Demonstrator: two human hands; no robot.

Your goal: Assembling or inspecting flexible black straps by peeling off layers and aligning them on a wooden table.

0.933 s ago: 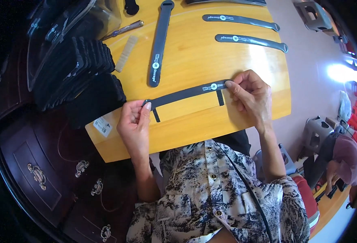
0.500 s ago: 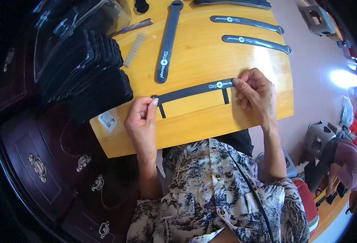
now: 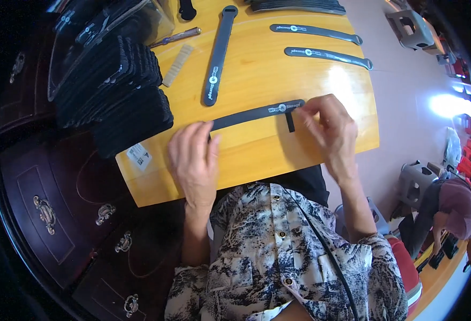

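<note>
A black strap (image 3: 251, 115) with a pale printed mark lies across the table in front of me. My left hand (image 3: 194, 160) rests with its fingers stretched over the strap's left end, hiding it. Close to the right end is my right hand (image 3: 333, 134), its thumb and forefinger apart, slightly blurred and seemingly not holding the strap. Below the strap a short black bar (image 3: 291, 122) shows on the tabletop; a second one is mostly covered by my left hand. Another black strap (image 3: 219, 59), slotted at its far end, lies lengthwise beyond.
Two more straps, an upper one (image 3: 313, 32) and a lower one (image 3: 326, 56), lie at the far right, near a strap stack (image 3: 299, 6). Black pieces (image 3: 112, 91) are piled at the left by a pen (image 3: 176, 37). A person (image 3: 457, 208) bends over at the right.
Both hands have let go of the strap's ends. My left hand has gone from a pinch to stretched fingers; my right hand has drawn slightly off the right end.
</note>
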